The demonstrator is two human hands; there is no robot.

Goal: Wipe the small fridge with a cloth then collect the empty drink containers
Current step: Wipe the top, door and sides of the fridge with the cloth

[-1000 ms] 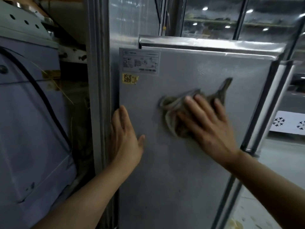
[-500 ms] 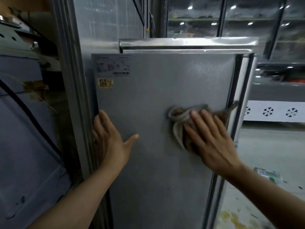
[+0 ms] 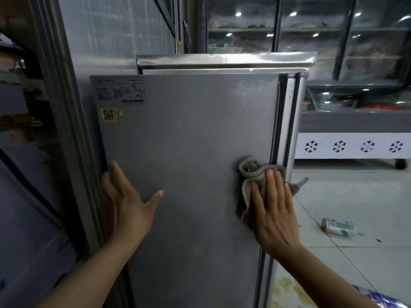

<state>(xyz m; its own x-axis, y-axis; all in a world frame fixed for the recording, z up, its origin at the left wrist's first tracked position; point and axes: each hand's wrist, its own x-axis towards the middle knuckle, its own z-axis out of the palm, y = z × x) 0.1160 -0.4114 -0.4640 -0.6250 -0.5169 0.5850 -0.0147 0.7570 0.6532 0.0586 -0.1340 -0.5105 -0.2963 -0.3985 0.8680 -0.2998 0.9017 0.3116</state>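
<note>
The small grey fridge (image 3: 189, 152) fills the middle of the view, its flat side panel facing me. My right hand (image 3: 274, 212) presses a crumpled brown cloth (image 3: 248, 174) flat against the panel near its right edge, fingers straight. My left hand (image 3: 126, 203) rests flat on the panel's left edge, thumb spread out. A green drink carton (image 3: 338, 227) lies on its side on the tiled floor to the right of the fridge.
A tall metal frame (image 3: 66, 130) stands close on the left. A chest freezer with a white snowflake band (image 3: 353, 146) stands at the right, with glass-door display cases (image 3: 311, 30) behind. A shiny foil wrapper (image 3: 378, 296) lies at the bottom right corner.
My right hand has slid the cloth down and to the right across the panel, to its right edge. The left hand stays on the left edge. The carton on the floor has come into view.
</note>
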